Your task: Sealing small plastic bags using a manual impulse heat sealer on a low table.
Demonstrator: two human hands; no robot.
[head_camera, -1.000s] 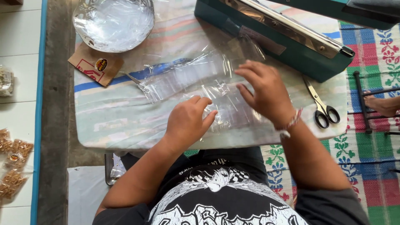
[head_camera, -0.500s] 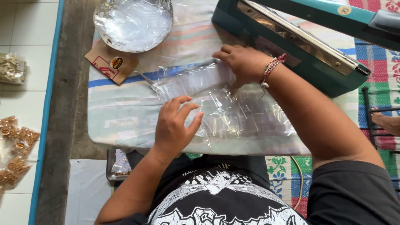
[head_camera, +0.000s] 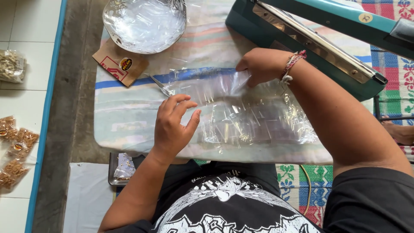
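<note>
Head view: the left hand [head_camera: 172, 125] hovers loose and empty, fingers curled, just beside the clear plastic bags [head_camera: 241, 114] spread on the table [head_camera: 125, 125]. The right hand [head_camera: 261, 65] pinches their far edge, apparently to lift one free, near the green heat sealer [head_camera: 310, 47].

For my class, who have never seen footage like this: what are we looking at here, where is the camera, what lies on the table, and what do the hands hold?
The camera sits on a person's head and looks down at their own two bare hands. A low table with a striped cover carries clear plastic bags, a teal lever-type sealing machine, a bowl lined with plastic and a brown card label. The right hand pinches the bags' far edge. The left hand hovers open near their left end; whether it touches is unclear. Small filled packets lie on the floor.
</note>
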